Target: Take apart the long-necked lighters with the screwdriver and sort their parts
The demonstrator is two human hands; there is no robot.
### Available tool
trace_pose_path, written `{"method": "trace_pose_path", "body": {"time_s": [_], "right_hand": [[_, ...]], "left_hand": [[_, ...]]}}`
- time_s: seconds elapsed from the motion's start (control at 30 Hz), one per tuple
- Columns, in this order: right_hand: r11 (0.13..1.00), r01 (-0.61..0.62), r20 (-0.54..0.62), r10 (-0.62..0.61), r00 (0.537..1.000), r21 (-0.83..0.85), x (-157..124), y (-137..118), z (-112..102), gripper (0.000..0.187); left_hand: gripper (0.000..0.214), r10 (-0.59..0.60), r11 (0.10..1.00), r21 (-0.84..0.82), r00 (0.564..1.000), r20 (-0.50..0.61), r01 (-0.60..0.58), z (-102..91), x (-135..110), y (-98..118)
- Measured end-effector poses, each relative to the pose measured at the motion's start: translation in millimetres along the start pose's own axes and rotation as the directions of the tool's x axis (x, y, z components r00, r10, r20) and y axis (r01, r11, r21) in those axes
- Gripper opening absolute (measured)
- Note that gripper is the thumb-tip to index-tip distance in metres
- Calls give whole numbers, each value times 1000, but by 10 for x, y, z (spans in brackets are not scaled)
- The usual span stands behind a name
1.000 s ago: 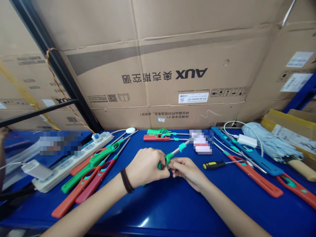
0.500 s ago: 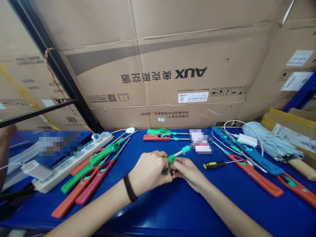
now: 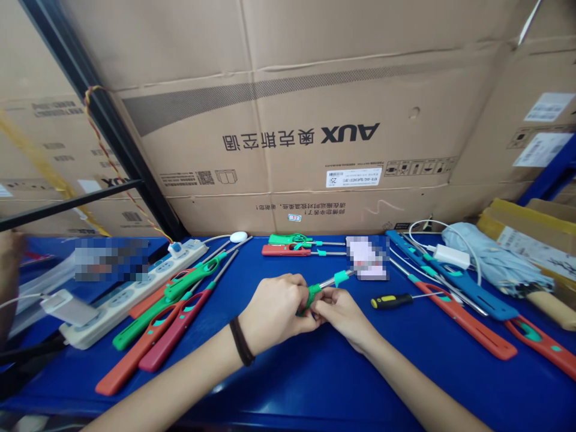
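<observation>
A green long-nosed lighter (image 3: 314, 291) is held above the blue table, its metal tube slanting up to the right with a turquoise piece (image 3: 342, 277) around it. My left hand (image 3: 279, 305) is wrapped round the handle and hides most of it. Against the lighter's near side, my right hand (image 3: 341, 315) has its thumb and fingers pinched together by the trigger area. Whether a small part sits between those fingertips is hidden. To the right lies a yellow-and-black screwdriver (image 3: 390, 300). Behind the hands rest a red lighter (image 3: 287, 249) and a green lighter (image 3: 282, 239).
Several lighters, one of them dark red (image 3: 177, 330), lie beside a white power strip (image 3: 135, 300) at left. On the right are an orange lighter (image 3: 472, 327), a blue lighter (image 3: 483, 294) and a folded umbrella (image 3: 490, 258). A cardboard wall (image 3: 288, 108) closes the back. Another person's hand (image 3: 8, 258) shows far left.
The lighter's tube has tipped slightly lower and to the right. My right hand has closed in nearer the lighter's body. My left hand keeps its hold.
</observation>
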State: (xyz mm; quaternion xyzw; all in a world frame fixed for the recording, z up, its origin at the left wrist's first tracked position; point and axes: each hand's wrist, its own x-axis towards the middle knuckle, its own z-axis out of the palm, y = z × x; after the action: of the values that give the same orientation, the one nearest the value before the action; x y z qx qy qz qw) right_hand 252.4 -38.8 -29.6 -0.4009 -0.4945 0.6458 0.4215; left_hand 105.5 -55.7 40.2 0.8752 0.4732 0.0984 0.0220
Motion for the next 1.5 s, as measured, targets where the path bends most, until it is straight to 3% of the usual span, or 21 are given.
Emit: {"method": "trace_pose_path", "body": {"time_s": [0.2, 0.5, 0.93, 1.13, 1.33, 1.5], "right_hand": [[1000, 8, -13, -7, 1000, 24, 2, 10, 8, 19], [988, -29, 15, 27, 1000, 153, -36, -81, 5, 29], [947, -121, 64, 106, 992, 296, -23, -21, -33, 29], [953, -161, 83, 144, 986, 256, -27, 15, -25, 35], [971, -187, 123, 169, 978, 151, -43, 0, 10, 28], [979, -176, 106, 165, 981, 107, -37, -38, 36, 27]], "left_hand": [[24, -2, 998, 66, 1000, 18, 1, -31, 17, 59], [17, -80, 991, 107, 997, -25, 82, -17, 59, 29], [13, -56, 995, 87, 998, -13, 57, 93, -16, 7], [13, -65, 998, 30, 993, 97, 63, 14, -18, 24], [17, -67, 998, -6, 978, 197, 70, -97, -5, 83], [18, -65, 997, -18, 981, 183, 70, -117, -21, 34]]}}
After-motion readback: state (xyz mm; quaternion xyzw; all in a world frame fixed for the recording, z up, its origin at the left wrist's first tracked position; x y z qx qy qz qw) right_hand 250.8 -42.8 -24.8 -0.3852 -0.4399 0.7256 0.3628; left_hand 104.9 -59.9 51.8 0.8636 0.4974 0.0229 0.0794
